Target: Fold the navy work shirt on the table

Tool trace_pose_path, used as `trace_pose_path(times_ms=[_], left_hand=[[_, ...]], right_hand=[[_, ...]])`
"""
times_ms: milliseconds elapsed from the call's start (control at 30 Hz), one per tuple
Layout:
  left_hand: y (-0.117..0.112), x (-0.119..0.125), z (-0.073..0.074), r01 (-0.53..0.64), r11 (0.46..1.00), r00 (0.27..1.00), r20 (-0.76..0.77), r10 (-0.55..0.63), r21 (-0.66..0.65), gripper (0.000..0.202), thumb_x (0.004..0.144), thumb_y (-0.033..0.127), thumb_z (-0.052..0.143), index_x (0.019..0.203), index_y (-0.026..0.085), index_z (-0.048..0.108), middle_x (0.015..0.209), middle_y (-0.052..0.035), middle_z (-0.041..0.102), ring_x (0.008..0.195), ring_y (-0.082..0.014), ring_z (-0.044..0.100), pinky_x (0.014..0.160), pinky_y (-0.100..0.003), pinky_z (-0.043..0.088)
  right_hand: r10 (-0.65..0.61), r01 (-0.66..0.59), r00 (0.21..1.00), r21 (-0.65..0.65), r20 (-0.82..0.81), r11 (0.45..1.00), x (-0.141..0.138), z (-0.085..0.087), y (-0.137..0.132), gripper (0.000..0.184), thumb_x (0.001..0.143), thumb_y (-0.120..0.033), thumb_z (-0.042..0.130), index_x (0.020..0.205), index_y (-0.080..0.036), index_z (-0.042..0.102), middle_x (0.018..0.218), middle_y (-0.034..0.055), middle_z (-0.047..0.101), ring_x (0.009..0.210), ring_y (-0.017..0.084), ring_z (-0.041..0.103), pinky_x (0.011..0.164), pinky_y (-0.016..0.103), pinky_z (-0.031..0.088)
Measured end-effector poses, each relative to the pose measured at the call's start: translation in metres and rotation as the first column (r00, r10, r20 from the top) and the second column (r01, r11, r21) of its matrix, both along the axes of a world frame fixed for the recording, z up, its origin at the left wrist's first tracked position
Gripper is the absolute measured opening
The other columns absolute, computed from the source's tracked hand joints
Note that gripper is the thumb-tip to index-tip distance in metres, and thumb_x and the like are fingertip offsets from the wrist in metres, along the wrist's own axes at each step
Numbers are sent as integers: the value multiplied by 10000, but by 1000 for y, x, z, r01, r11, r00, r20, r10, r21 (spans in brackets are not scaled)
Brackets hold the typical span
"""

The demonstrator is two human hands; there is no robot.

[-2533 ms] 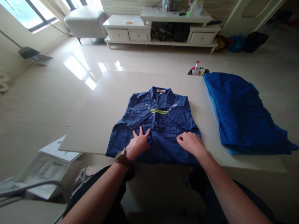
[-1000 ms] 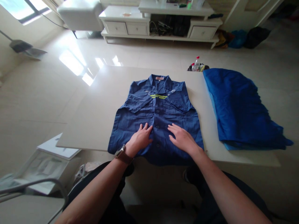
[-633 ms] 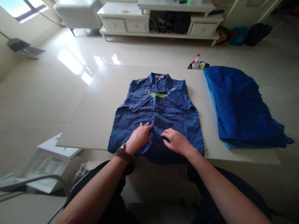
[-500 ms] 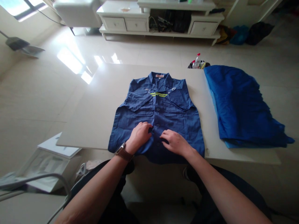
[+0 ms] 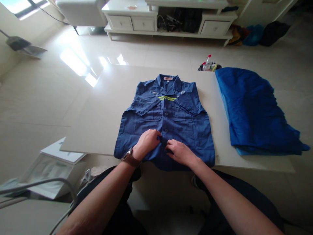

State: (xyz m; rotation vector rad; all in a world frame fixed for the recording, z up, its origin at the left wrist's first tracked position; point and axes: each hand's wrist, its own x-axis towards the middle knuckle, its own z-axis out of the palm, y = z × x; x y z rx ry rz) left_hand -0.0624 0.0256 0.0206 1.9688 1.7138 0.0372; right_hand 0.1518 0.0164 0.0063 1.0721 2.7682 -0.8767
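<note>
A dark blue work shirt (image 5: 187, 127) lies front side up in front of me, collar pointing away, with its sleeves folded in over the chest. A yellow-green reflective stripe shows across its upper front, and its hem hangs over the near table edge. My left hand (image 5: 148, 141), with a watch (image 5: 129, 157) on the wrist, pinches the shirt's front edge just left of the button line. Close beside it, my right hand (image 5: 179, 150) has its fingers bent and closed on the fabric near the lower buttons. The fingertips of both hands are partly hidden.
The shirt rests on a pale tabletop (image 5: 93, 120). To the right lies a heap of bright blue cloth (image 5: 254, 111). Bottles with red caps (image 5: 208, 63) stand beyond the far edge. A white cabinet (image 5: 132, 23) is at the back, a dustpan (image 5: 22, 45) at far left.
My right hand has moved slightly left and its fingers have closed in on the shirt front. The left hand has curled tighter at the front edge. The shirt lies as before.
</note>
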Motion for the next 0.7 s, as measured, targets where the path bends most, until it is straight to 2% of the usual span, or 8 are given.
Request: trace_pose_path(times_ms=[133,233,400,567,700], left_hand=[[0,-1,1,51,995,999,-12,-51,83,424,835,96,619,1238,187,715,1202,-80,728,1190,-250,641,1088,-325,494],[1,-3,-2,76,987,996,-49,-70,139,540,809,92,675,1345,149,650,1374,-114,651,1306,-259,584,1163,-337,450],[3,-4,-9,96,995,991,-93,-94,13,624,779,196,813,1373,131,635,1549,-159,520,1494,-285,430,1259,-370,350],[3,-4,-8,83,996,992,-96,-87,-41,726,777,168,813,1463,162,576,1612,-147,438,1528,-294,381,1261,-389,354],[2,-4,-6,85,995,991,-98,-89,-44,740,788,143,786,1489,128,550,1625,-158,410,1536,-290,364,1270,-372,342]], right_hand=[[-19,19,1000,2,4,1000,-1,-1,0,147,933,-189,695,1079,-175,704,1129,76,639,1063,207,605,915,301,500],[-26,26,1000,-3,1,1000,-2,1,-1,136,939,-186,687,1074,-178,692,1126,73,635,1050,202,608,896,296,505],[-17,17,1000,16,15,1000,-3,3,-1,112,936,-186,690,1047,-169,681,1109,76,633,1043,212,603,890,305,506],[-26,25,999,24,28,999,-4,3,-2,75,945,-205,684,1016,-183,694,1094,67,630,1028,203,599,878,295,500],[0,-1,999,30,44,1000,-6,4,-3,87,959,-214,667,1036,-181,691,1119,76,631,1033,209,597,882,307,497]])
